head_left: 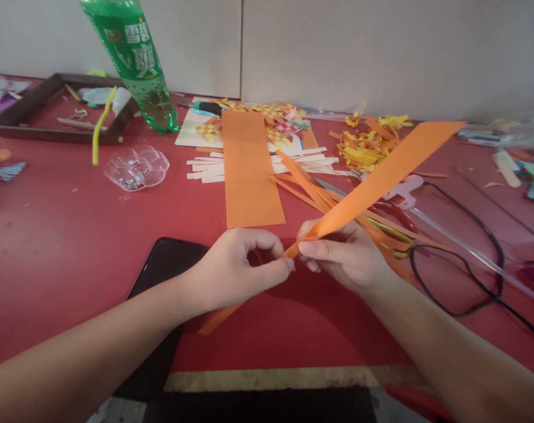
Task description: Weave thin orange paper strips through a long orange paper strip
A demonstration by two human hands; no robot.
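Orange strip [376,182] pinched by left hand [242,264] and right hand [350,255]

Head: strip sits above the table [50,229], axis running near edge to far-right corner; right hand nearer the wide end. Phone [172,258] under left forearm [103,341]. Orange sheet [251,176] just beyond; cut strips [308,189], glue gun [401,191] crowd right.
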